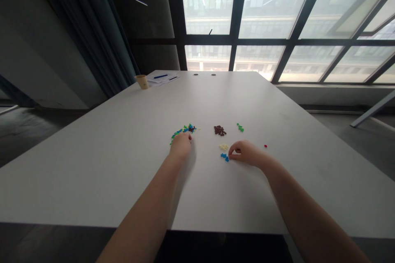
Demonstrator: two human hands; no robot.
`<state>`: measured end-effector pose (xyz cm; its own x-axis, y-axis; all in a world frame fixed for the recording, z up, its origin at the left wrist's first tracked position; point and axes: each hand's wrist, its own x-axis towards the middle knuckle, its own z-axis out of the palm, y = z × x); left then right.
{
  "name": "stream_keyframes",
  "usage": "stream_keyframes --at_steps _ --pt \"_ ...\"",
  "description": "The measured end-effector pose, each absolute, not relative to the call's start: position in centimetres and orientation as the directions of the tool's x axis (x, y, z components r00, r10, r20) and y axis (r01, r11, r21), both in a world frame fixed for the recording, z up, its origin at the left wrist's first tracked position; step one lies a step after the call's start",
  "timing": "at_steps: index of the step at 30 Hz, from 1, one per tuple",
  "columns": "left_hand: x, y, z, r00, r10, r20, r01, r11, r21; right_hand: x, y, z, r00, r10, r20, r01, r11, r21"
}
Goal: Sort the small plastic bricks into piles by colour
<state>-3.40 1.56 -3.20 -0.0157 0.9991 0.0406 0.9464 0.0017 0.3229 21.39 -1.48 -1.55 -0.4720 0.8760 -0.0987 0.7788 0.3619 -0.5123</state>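
1. A wall of tall, dark-framed windows (pixel 286 20) fills the far side of the scene, with a dark teal curtain (pixel 89 20) hanging at far left.
2. A long white rectangular table (pixel 123 172) stretches away from the viewer, with both bare forearms reaching over its near edge.
3. The bare left hand (pixel 180 146) sits near the centre, curled downward at the near edge of a mixed pile of small green and blue plastic bricks (pixel 182 131). Its fingertips are hidden, so I cannot tell whether it has hold of anything.
4. The bare right hand (pixel 247 153) lies further right, half curled and partly open, its fingertips just beside a small cluster of blue plastic bricks (pixel 224 157). It may be touching them, but the view is too small to show a grip.
5. Beyond the hands lie a heap of dark brown bricks (pixel 219 130), a few green bricks (pixel 240 127), cream bricks (pixel 224 146) and one red brick (pixel 265 146).
6. At the far left corner are white paper sheets (pixel 163 79), a blue pen (pixel 161 76) and a tan paper cup (pixel 142 81).
7. The bricks look light, stiff and apt to skid on the smooth tabletop, so pinching one by its opposite sides seems the surest hold.
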Motion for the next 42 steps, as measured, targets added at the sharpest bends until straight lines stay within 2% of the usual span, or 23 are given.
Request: stream_keyframes --at_steps 16,24,27,29,32,35,38,42 --pt "-3.6 1.8 -3.9 -0.020 0.994 0.110 0.903 -0.029 0.428 21.2 -1.1 -2.7 -0.408 0.913 -0.022 0.792 0.341 -0.506" --pt "-3.5 1.6 -3.5 -0.022 0.999 0.045 0.910 0.001 0.414 21.4 -1.2 -1.8 -0.354 0.935 0.032 0.800 0.320 -0.507" --pt "-3.4 1.5 -3.1 -0.032 0.996 0.086 0.909 -0.007 0.416 21.7 -1.1 -1.6 -0.328 0.943 0.050 0.793 0.303 -0.528" --pt "-3.3 1.6 -2.9 -0.046 0.990 0.130 0.880 -0.021 0.475 21.8 -1.2 -1.6 -0.312 0.948 0.066 0.789 0.297 -0.538" --pt "-2.6 1.6 -2.7 -0.049 0.989 0.136 0.691 -0.065 0.720 21.8 -1.3 -1.5 -0.301 0.948 0.101 0.775 0.305 -0.553" --pt "-1.2 1.3 -2.6 0.020 0.999 0.043 0.257 -0.047 0.965 21.3 -1.5 -1.4 -0.299 0.938 0.178 0.748 0.346 -0.566" --pt "0.5 0.6 -2.6 0.126 0.991 -0.053 -0.147 0.071 0.987 20.5 -1.7 -1.3 -0.288 0.902 0.321 0.700 0.427 -0.573" --pt "2.0 -0.3 -2.6 0.242 0.960 -0.142 -0.337 0.220 0.915 19.5 -1.9 -1.5 -0.275 0.850 0.450 0.633 0.512 -0.580"
